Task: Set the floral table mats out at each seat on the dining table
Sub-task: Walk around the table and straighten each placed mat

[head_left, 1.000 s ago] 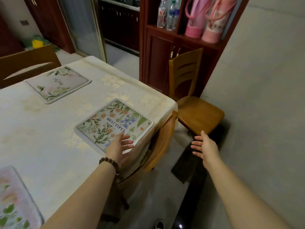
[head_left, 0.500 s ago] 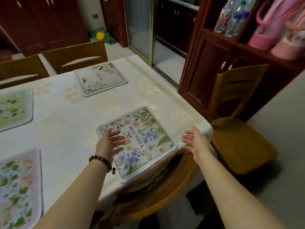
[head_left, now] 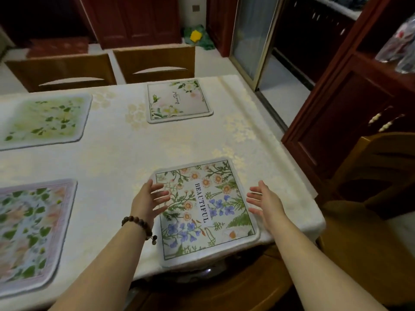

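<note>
A floral mat with the word BEAUTIFUL (head_left: 205, 212) lies at the near right corner of the cream-clothed dining table (head_left: 125, 151), its front edge slightly over the table's rim. My left hand (head_left: 149, 199) hovers at the mat's left edge, fingers spread, holding nothing. My right hand (head_left: 263, 202) is open at the mat's right edge. A pale mat with white flowers (head_left: 178, 101) lies at the far right seat. A green leafy mat (head_left: 45, 120) lies at the far left, and a pink-bordered leafy mat (head_left: 29, 234) at the near left.
A wooden chair back (head_left: 224, 288) is tucked under the table right below the near mat. Two chairs (head_left: 155, 63) stand along the far side. Another chair (head_left: 370, 176) stands at the right by a dark red cabinet (head_left: 336, 97).
My right hand came in from beside the chair to the mat's right edge. My left hand shifted to the mat's left edge. The view swung left, showing more of the table.
</note>
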### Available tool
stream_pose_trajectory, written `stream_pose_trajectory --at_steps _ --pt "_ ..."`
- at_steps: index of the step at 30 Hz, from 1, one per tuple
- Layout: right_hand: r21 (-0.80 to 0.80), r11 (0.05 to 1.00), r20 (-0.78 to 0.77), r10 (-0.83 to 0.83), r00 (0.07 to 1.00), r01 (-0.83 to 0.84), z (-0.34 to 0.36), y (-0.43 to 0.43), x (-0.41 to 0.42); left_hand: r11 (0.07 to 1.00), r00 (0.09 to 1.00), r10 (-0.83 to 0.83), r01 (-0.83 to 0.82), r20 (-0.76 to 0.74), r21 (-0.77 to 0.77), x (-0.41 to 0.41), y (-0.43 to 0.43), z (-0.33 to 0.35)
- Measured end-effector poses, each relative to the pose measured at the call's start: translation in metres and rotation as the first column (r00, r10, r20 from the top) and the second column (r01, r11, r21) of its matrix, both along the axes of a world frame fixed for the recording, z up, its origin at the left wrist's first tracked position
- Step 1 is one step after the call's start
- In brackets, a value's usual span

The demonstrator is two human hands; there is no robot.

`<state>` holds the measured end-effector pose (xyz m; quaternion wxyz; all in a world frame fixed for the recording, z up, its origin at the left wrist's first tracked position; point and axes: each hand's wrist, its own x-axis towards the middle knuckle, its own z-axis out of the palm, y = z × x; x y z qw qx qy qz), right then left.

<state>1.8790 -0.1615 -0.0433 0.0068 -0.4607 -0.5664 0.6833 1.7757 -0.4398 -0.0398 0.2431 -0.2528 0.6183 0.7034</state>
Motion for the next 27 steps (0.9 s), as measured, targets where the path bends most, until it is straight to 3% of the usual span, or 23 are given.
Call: stream_pose_trajectory --at_steps 8,14,21,27 --pt "0.024 0.982 0.080 0.183 0.980 -0.186 -0.029 0.023 -0.030 0.967 0.975 0.222 -0.219 0.008 -0.129 0.019 0.000 -0.016" --pt "0.024 0.955 0.114 0.291 0.950 -0.296 -0.041 0.023 -0.040 0.958 0.963 0.236 -0.208 0.133 -0.196 0.033 0.012 -0.024" --pt "0.050 0.947 0.130 0.309 0.942 -0.318 -0.050 0.022 -0.060 0.955 0.969 0.226 -0.202 0.094 -0.218 0.032 0.007 -0.021" --pt "0.078 0.920 0.084 0.377 0.923 -0.383 -0.043 0.020 -0.110 0.969 0.964 0.236 -0.223 0.126 -0.107 0.043 -0.003 -0.026"
